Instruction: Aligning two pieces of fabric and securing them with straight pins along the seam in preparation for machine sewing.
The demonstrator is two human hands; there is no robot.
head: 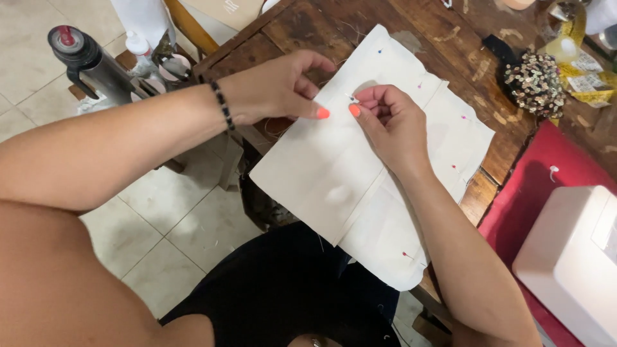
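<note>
While the left hand [273, 87] presses flat on cream fabric [360, 173] spread over the wooden table [308, 29], the right hand [389, 119] pinches a pin [352, 98]; yellow measuring tape [588, 80] lies well apart.

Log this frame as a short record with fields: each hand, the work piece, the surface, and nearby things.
left hand: presses flat on the cloth
right hand: pinches a pin at the cloth's fold
cloth: cream, folded, several coloured-head pins along its edges
surface: worn wooden table
nearby: white sewing machine on a red mat; pincushion; yellow tape measure
</note>
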